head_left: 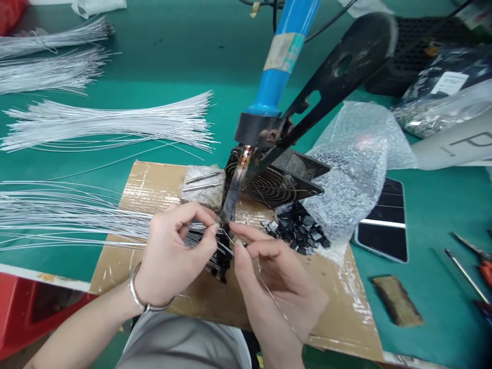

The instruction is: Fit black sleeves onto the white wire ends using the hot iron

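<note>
My left hand [172, 251] is closed in a pinch on the end of a thin wire, right at the tip of a blue-handled soldering iron [269, 87]; the fingertips largely hide that end. Just to the right, my right hand [280, 277] pinches a thin strand of solder wire [279, 305], which trails down across the palm. Its index fingertip is close to the iron's tip. The iron points downward, clamped in a black metal stand [342, 66]. Under my hands lie grey-white wires [77, 215] with black pieces [221, 264] at their ends.
Cardboard [342, 318] covers the work area. Behind the iron are a small black fan [269, 184] and a pad [203, 187]. Small black parts [302, 228] spill from a bubble-wrap bag [346, 164]. A phone [384, 225], sponge [397, 300] and wire bundles [111, 123] lie around.
</note>
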Demonstrator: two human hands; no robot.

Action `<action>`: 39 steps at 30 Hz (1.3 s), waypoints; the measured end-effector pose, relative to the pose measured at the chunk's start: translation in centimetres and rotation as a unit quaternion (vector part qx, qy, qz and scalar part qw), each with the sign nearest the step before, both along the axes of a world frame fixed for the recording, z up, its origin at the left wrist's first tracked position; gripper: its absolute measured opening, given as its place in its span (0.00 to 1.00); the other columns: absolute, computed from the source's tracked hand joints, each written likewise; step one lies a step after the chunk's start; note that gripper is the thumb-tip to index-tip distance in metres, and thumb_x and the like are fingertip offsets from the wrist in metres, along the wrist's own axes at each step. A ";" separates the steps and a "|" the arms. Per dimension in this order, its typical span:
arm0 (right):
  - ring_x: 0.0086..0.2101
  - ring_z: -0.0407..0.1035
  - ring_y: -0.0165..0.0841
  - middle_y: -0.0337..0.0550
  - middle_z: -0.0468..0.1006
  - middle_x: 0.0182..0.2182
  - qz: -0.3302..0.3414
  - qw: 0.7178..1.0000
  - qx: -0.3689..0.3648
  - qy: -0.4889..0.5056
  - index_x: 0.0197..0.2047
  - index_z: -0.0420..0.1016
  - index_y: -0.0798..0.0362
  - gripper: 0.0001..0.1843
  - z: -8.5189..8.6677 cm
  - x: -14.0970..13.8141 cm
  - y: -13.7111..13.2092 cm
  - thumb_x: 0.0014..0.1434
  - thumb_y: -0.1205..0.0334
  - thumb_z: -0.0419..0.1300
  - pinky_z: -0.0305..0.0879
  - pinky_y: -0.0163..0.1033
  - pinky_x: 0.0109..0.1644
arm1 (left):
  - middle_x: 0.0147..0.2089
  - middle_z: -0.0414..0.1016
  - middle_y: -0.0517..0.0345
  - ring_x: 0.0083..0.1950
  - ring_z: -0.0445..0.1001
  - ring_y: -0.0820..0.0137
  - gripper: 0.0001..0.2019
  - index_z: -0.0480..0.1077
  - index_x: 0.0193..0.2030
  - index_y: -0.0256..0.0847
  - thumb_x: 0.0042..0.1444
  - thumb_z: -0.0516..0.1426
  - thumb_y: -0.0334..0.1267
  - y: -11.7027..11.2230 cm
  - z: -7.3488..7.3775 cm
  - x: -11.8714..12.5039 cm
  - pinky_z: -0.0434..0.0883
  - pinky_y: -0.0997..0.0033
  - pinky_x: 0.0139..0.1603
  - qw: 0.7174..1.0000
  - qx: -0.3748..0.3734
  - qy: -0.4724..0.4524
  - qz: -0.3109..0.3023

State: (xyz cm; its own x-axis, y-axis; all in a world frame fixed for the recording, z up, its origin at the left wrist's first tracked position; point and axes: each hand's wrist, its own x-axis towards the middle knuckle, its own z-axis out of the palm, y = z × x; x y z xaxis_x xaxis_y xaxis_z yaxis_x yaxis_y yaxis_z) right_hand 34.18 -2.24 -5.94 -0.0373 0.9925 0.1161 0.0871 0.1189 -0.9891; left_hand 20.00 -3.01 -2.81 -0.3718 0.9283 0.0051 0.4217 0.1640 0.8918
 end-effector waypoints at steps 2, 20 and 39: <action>0.44 0.84 0.36 0.45 0.89 0.46 0.005 1.000 0.009 0.002 0.31 0.74 0.49 0.10 -0.2 0.0 0.0 0.64 0.67 0.67 0.76 0.39 0.48 | 0.33 0.83 0.56 0.28 0.71 0.70 0.06 0.74 0.28 0.41 0.55 0.59 0.31 0.0 0.0 0.0 0.61 0.69 0.26 1.000 0.000 -0.002 0.000; 0.44 0.83 0.31 0.40 0.88 0.46 0.004 1.000 0.021 -0.006 0.32 0.75 0.49 0.10 -0.5 0.1 0.0 0.64 0.69 0.67 0.76 0.34 0.50 | 0.32 0.82 0.57 0.28 0.70 0.72 0.07 0.75 0.27 0.40 0.55 0.59 0.31 0.1 -0.4 0.0 0.62 0.71 0.26 1.000 0.012 0.015 -0.003; 0.43 0.83 0.30 0.40 0.88 0.45 0.003 0.999 0.042 -0.006 0.33 0.77 0.49 0.09 -0.4 0.0 0.0 0.63 0.70 0.67 0.76 0.34 0.52 | 0.32 0.82 0.57 0.29 0.73 0.69 0.07 0.75 0.28 0.41 0.56 0.59 0.31 -0.1 -0.4 -0.1 0.64 0.69 0.27 1.000 0.019 0.016 -0.008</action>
